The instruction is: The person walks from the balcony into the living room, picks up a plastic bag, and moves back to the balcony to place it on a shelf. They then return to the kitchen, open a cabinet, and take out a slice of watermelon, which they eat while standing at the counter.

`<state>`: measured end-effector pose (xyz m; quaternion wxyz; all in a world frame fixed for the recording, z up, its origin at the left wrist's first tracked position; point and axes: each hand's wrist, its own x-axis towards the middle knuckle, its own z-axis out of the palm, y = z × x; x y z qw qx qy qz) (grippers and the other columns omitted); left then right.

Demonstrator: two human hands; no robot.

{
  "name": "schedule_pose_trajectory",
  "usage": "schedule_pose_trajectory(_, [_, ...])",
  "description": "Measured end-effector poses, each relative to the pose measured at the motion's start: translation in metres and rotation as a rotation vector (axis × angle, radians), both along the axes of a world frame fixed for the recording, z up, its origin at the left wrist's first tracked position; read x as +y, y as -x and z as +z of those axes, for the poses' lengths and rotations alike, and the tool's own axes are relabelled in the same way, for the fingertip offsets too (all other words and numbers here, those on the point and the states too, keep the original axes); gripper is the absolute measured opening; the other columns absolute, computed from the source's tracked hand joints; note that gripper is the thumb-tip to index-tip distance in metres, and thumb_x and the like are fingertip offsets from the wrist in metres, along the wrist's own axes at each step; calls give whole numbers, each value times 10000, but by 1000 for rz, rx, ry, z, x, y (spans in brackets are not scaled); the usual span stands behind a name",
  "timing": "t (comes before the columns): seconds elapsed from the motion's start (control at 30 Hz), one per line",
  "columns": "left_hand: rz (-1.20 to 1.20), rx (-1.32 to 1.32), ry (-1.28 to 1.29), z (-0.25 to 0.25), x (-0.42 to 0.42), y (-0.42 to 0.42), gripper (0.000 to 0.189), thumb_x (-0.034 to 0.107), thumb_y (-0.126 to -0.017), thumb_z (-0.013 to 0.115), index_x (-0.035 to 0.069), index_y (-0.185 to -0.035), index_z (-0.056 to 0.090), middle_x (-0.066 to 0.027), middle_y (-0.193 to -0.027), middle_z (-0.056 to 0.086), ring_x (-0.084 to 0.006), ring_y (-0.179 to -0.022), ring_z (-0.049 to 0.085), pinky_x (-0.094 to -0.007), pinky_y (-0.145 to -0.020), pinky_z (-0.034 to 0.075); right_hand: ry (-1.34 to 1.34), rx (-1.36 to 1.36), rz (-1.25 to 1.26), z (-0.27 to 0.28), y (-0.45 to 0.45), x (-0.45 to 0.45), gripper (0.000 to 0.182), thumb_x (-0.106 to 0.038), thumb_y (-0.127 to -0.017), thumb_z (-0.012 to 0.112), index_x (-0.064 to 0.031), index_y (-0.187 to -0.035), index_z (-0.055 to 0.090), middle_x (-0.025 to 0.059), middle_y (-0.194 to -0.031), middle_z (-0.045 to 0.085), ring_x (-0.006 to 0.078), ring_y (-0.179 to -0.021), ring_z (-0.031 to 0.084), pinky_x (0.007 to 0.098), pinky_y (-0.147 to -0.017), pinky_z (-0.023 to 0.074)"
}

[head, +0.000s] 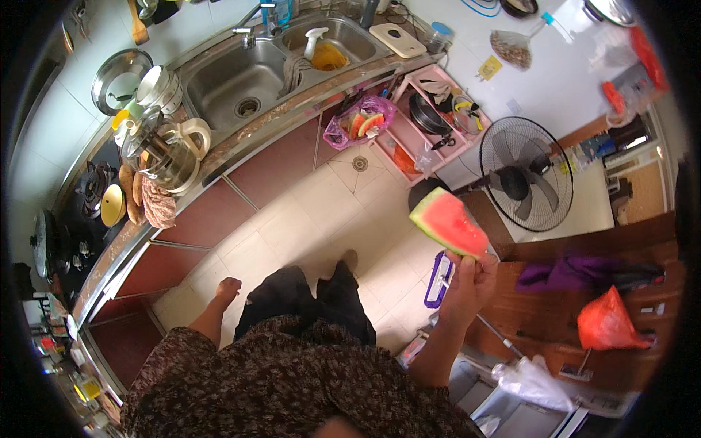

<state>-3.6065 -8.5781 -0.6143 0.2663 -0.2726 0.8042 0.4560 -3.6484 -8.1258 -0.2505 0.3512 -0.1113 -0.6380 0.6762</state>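
My right hand (471, 279) pinches a wedge of watermelon (452, 224) by its lower corner, thumb in front. The wedge has red flesh and a green rind along its left side, and it is held up at the right, above floor level. My left hand (227, 289) hangs low beside my dark trousers, fingers curled, with nothing seen in it. More watermelon pieces (367, 125) lie in a purple plastic bag (335, 131) near the cabinet front, beside a pink storage rack (438, 163).
A double steel sink (235, 76) is set in the counter ahead. A glass kettle (164, 148) stands near the counter's edge. To the right are a black floor fan (520, 183), a flat mop (436, 279) and a red plastic bag (605, 323). A drain (360, 163) sits in the tiled floor.
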Motion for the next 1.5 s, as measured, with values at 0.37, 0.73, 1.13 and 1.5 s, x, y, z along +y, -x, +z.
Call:
schedule_pose_trajectory(0.37, [189, -104, 68, 0, 124, 13, 307, 269, -703, 559, 31, -896, 564, -119, -699, 603, -197, -622, 589, -323, -603, 469, -52, 75, 342, 10, 156, 110, 95, -14, -809, 476, 14, -891, 436, 154, -819, 579, 183, -693, 590, 285, -649, 491])
schedule_pose_trajectory(0.73, [144, -279, 262, 13, 155, 70, 484, 301, -697, 581, 16, -1066, 452, -241, -1045, 518, -356, -1017, 479, -394, -837, 399, -168, 64, 402, 1, 270, 133, 90, -39, -820, 478, 8, -879, 430, 138, -791, 572, 150, -663, 565, 246, -653, 454])
schedule_pose_trajectory(1.13, [336, -224, 239, -9, 131, 192, 574, 286, -694, 571, 34, -1158, 347, -219, -980, 553, -335, -972, 515, -383, -824, 402, -121, 10, 357, 22, 363, 118, 154, -25, -830, 433, 57, -959, 453, 147, -926, 542, 168, -811, 543, 272, -743, 462])
schedule_pose_trajectory(1.5, [535, -324, 455, 38, 139, 215, 642, 215, -709, 523, 4, -1234, 219, -240, -1137, 452, -335, -1065, 446, -389, -881, 357, -175, 52, 550, 19, 426, 99, 177, -37, -848, 425, 53, -999, 447, 155, -971, 535, 174, -822, 544, 284, -737, 461])
